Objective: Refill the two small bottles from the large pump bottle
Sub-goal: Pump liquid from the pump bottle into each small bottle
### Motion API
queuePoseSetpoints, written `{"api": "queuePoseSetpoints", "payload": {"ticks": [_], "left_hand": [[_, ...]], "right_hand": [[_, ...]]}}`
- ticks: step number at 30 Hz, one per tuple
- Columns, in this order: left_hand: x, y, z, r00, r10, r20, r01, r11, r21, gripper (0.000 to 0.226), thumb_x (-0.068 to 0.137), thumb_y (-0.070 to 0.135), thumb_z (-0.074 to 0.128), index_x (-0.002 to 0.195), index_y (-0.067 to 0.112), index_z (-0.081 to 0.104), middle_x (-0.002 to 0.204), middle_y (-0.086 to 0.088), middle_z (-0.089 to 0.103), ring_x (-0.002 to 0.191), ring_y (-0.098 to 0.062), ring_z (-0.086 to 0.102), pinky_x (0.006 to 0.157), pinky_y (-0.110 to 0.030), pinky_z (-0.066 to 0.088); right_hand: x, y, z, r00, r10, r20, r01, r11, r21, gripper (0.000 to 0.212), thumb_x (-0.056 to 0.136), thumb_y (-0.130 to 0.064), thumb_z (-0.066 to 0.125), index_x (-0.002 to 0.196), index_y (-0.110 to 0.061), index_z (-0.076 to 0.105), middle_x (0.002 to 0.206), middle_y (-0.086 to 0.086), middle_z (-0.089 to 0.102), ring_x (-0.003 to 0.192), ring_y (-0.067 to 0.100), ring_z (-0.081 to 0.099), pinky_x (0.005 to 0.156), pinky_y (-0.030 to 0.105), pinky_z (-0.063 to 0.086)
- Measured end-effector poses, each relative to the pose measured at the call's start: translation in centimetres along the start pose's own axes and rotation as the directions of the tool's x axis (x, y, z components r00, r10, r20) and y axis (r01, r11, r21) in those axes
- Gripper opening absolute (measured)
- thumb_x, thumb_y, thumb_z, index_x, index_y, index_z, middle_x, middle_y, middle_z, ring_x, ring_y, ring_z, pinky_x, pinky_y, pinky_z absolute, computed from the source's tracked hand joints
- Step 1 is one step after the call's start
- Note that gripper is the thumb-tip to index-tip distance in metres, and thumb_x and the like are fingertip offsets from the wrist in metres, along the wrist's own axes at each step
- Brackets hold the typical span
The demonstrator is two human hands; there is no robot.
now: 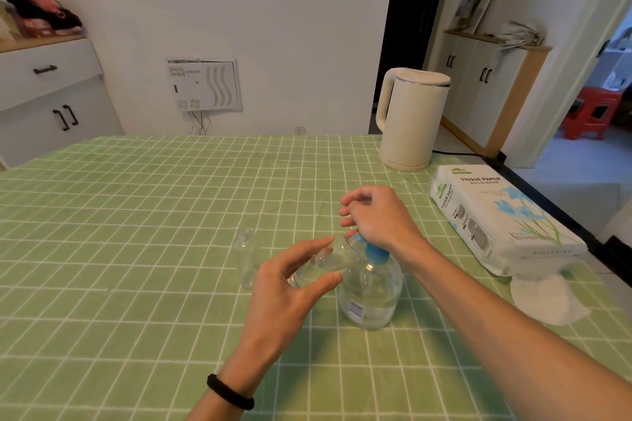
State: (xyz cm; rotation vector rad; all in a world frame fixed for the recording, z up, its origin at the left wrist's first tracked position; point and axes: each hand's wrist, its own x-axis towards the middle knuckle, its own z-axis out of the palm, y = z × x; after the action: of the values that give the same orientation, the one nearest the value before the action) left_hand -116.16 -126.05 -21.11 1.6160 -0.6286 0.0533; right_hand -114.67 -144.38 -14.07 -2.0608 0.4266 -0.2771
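Here, left hand [284, 287] pinches a clear, tilted small bottle [325, 260].

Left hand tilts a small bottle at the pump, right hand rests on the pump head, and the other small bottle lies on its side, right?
No: the head view shows the other small bottle standing upright. The rest holds: left hand tilting a small bottle at the pump, right hand on the pump head.

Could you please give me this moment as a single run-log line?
left hand: holds tilted small bottle at pump nozzle | right hand: on blue head of large pump bottle | second small bottle: upright, untouched
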Motion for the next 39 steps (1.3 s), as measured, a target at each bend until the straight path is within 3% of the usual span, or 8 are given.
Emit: {"api": "queuePoseSetpoints", "payload": {"ticks": [3,7,13,19,26,31,39], "left_hand": [[0.2,0.2,0.0,1.0,0.006,-0.003,-0.006,1.0,-0.001,0.048,0.078,0.02,0.09,0.122,0.034,0.076,0.117,0.019,0.079,0.116,-0.003,0.072,0.102,-0.013,0.051],[0.3,0.5,-0.2,0.999,0.031,-0.007,-0.031,0.999,0.022,0.048,0.079,0.024,0.089,0.123,0.035,0.076,0.118,0.019,0.078,0.116,-0.001,0.071,0.101,-0.011,0.05],[0.2,0.0,-0.1,1.0,0.022,-0.001,-0.022,0.999,0.028,0.046,0.079,0.021,0.089,0.12,0.037,0.075,0.118,0.021,0.078,0.116,-0.001,0.071,0.1,-0.011,0.05],[0.0,-0.2,0.0,1.0,0.017,0.005,-0.017,1.0,0.003,0.047,0.078,0.034,0.087,0.123,0.037,0.075,0.119,0.02,0.078,0.118,-0.002,0.071,0.102,-0.012,0.05],[0.1,-0.1,-0.1,1.0,0.027,0.006,-0.027,1.0,0.007,0.047,0.08,0.021,0.09,0.121,0.041,0.075,0.12,0.02,0.078,0.117,-0.003,0.071,0.103,-0.014,0.05],[0.3,0.5,-0.1,0.999,0.034,0.002,-0.034,0.999,-0.01,0.047,0.078,0.033,0.087,0.123,0.038,0.075,0.121,0.018,0.078,0.118,-0.003,0.071,0.104,-0.014,0.05],[0.2,0.0,-0.1,1.0,0.027,0.002,-0.027,1.0,0.015,0.046,0.081,0.019,0.089,0.121,0.037,0.075,0.118,0.021,0.078,0.116,-0.002,0.071,0.1,-0.012,0.05]], "right_hand": [[0.3,-0.6,-0.4,1.0,0.006,0.008,-0.006,1.0,0.007,0.019,0.1,-0.015,0.054,0.101,-0.024,0.071,0.093,-0.003,0.078,0.088,0.012,0.076,0.088,0.045,0.064],[0.4,-1.0,-0.6,1.0,-0.03,0.007,0.03,0.999,-0.016,0.018,0.099,-0.017,0.055,0.1,-0.027,0.07,0.089,-0.004,0.078,0.087,0.013,0.076,0.087,0.045,0.065],[0.3,-0.1,-0.1,1.0,0.017,0.017,-0.018,0.999,0.037,0.024,0.1,-0.006,0.052,0.099,-0.019,0.072,0.096,-0.002,0.077,0.084,0.011,0.077,0.085,0.044,0.066],[0.1,0.0,0.1,1.0,0.012,0.018,-0.013,1.0,0.024,0.027,0.1,-0.004,0.049,0.096,-0.021,0.071,0.097,-0.001,0.076,0.085,0.011,0.077,0.084,0.042,0.066],[-0.2,-0.3,-0.2,1.0,0.015,0.013,-0.015,1.0,0.018,0.022,0.1,-0.011,0.052,0.096,-0.022,0.071,0.095,-0.001,0.077,0.087,0.013,0.077,0.088,0.044,0.065],[0.2,-1.3,-0.7,1.0,-0.029,0.012,0.029,0.999,-0.041,0.017,0.1,-0.018,0.056,0.095,-0.028,0.07,0.09,-0.003,0.079,0.087,0.015,0.077,0.087,0.044,0.064],[0.0,-0.3,0.0,1.0,0.027,0.008,-0.027,0.999,0.019,0.026,0.099,-0.005,0.05,0.104,-0.015,0.074,0.097,0.001,0.078,0.086,0.013,0.077,0.087,0.042,0.065]]}}
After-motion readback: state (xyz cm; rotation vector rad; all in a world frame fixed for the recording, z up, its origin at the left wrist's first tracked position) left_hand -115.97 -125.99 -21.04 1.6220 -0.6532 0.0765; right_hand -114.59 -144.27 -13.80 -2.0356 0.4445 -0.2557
